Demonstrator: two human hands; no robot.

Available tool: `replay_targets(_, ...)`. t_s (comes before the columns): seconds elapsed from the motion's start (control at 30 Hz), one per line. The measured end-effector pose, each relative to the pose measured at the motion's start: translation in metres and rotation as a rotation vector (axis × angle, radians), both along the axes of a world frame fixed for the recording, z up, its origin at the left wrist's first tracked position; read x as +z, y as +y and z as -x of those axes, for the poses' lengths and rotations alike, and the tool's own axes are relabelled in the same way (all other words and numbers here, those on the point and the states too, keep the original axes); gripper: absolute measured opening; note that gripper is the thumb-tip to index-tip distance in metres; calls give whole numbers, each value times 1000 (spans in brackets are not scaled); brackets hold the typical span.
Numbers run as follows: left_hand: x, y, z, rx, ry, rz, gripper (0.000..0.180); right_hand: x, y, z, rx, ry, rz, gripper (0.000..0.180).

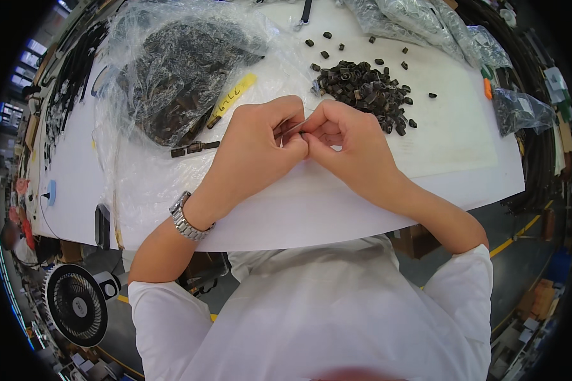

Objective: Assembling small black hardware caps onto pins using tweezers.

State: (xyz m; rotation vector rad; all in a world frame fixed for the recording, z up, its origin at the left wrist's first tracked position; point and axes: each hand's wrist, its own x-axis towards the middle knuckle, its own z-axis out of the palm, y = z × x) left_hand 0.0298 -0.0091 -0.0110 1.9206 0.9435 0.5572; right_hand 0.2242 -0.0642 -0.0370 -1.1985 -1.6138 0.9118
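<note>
Over the middle of the white table my left hand (264, 136) and my right hand (349, 136) meet fingertip to fingertip. Both are closed in a pinch around something small and dark, mostly hidden by the fingers, so I cannot make out what it is. Just beyond my right hand lies a heap of small dark ring-shaped pieces (365, 92), with several strays around it. To the left of my left hand sits a large clear plastic bag (184, 70) full of dark parts. A short dark jointed strip (195, 149) lies at its near edge.
A yellow label (234, 95) rests against the bag. More clear plastic bags (419, 25) lie at the far right, with a smaller bag (521, 111) by the right edge. Long black strips (70, 82) lie at the far left. A fan (76, 305) stands below the table's left side.
</note>
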Motion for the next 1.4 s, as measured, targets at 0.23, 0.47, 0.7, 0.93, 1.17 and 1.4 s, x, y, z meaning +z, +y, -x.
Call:
replay_targets(0.23, -21, 7, -2, 140, -297, -174, 6, -6, 28, 2, -11, -86, -299, 9)
replay_targets(0.47, -2, 21, 14, -68, -711, 623, 19, 0, 33, -3, -50, -170, -618, 13)
replay_targets(0.7, 7, 16, 15, -127, -635, 642, 20, -1, 30, -3, 21, -83, -702, 15)
replay_targets(0.93, 8, 9, 12, 122, -385, 21, 9, 2, 23, 7, 32, 224, -288, 15)
replay_targets(1.17, 4, -1, 5, 187, -178, -497, 9, 10, 21, 10, 14, 191, -136, 18)
replay_targets(1.4, 10, -1, 6, 188, -115, -427, 6, 15, 18, 9, 48, 341, 119, 16)
